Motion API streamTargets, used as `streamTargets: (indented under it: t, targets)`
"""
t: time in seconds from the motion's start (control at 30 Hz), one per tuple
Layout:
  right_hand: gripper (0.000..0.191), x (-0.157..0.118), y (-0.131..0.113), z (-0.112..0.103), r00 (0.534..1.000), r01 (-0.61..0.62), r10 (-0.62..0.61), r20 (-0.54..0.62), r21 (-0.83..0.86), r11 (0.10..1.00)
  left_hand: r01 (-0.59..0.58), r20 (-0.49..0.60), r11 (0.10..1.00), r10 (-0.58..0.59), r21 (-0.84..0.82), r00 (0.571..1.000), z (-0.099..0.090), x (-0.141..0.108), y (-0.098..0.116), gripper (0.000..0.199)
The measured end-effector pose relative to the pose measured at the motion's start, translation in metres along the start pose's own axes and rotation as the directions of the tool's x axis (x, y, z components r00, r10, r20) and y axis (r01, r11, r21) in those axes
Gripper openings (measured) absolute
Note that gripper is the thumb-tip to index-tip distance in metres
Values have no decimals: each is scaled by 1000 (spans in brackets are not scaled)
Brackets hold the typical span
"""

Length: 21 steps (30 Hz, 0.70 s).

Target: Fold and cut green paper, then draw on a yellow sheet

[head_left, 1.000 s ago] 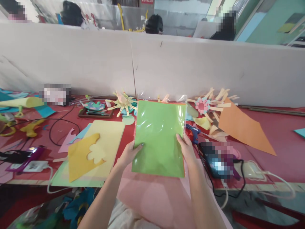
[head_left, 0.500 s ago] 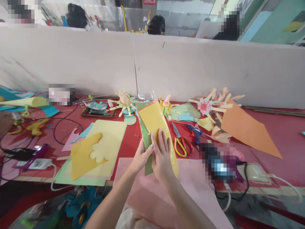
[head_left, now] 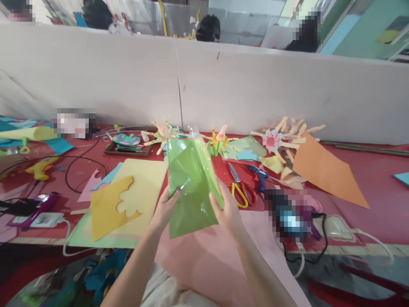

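A clear plastic bag of coloured sheets (head_left: 193,187) is held up over the table's front, its green side facing me and its upper end tilted away. My left hand (head_left: 165,207) grips the left edge, thumb on the front. On the right edge, my right hand (head_left: 226,204) is closed with its thumb in front and its other fingers mostly behind. Below the bag a large pink sheet (head_left: 255,238) hangs over the table edge. Scissors with yellow and red handles (head_left: 242,192) lie just right of my right hand.
A yellow sheet with a flower cut-out (head_left: 107,209) lies on pale sheets at left. To the right are a blue glue gun (head_left: 261,175), an orange sheet (head_left: 326,170) and a white cable (head_left: 380,245). Paper flowers (head_left: 272,140) stand along the white partition (head_left: 128,76). A yellow glue gun (head_left: 40,169) lies far left.
The bag has turned from its yellow side to its green side. My hands have moved apart, from together on its front to opposite edges.
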State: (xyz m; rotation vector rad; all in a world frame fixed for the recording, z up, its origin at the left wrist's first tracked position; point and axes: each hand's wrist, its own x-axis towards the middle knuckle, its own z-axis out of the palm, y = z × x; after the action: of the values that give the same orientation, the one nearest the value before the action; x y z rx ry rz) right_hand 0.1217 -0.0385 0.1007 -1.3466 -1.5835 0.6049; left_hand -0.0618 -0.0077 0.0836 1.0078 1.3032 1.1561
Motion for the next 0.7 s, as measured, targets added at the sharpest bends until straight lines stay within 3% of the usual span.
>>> streamTargets:
  t: [0.1, 0.2, 0.27, 0.3, 0.4, 0.47, 0.6, 0.7]
  targets:
    - [37, 4, 20, -12, 956, -288, 291, 25, 257, 923, -16, -21, 984, 20, 179, 1000, -25, 9, -6, 49]
    - [30, 6, 37, -18, 891, -454, 413, 189, 369, 811, -97, 36, 927, 90, 363, 995, -42, 19, -6, 44]
    - [34, 8, 45, -22, 868, -496, 449, 210, 393, 775, -150, 95, 882, 120, 448, 988, -49, 25, -3, 41]
    - [37, 9, 48, -25, 876, -478, 459, 147, 399, 783, -168, 123, 858, 123, 485, 985, -52, 27, 1, 39]
    - [38, 14, 50, -39, 906, -302, 368, -210, 290, 908, -216, 231, 780, 95, 587, 968, -59, 32, 13, 35]
    - [27, 17, 44, -50, 921, -213, 259, -291, 183, 960, -270, 333, 745, 69, 611, 941, -61, 34, 20, 32]
    - [21, 23, 28, -62, 987, -133, 132, -90, -8, 991, -330, 515, 760, -8, 560, 857, -53, 36, 29, 28]
    - [25, 25, 26, -61, 993, -110, 113, 22, -119, 987, -315, 585, 801, -54, 509, 809, -44, 37, 30, 28]
